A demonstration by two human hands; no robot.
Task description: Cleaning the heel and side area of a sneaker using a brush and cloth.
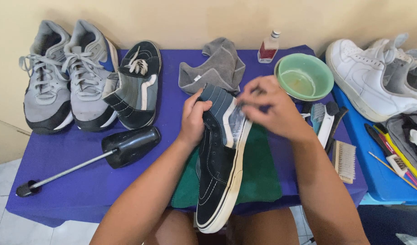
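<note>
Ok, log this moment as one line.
left hand: grips dark shoe | right hand: on shoe's side, blurred | shoe over green cloth

Beige wall (194, 18), purple-covered table (72, 181), white tile floor (2, 181).

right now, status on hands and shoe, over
Left hand grips black shoe at the ankle. Right hand rubs its side, blurred. Green cloth underneath; nothing blocking.

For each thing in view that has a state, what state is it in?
black sneaker: on its side, held by both hands
left hand: gripping the ankle
right hand: at the side panel, blurred
green bowl: upright, shallow liquid inside
small bottle: upright, capped
grey cloth: crumpled
</note>
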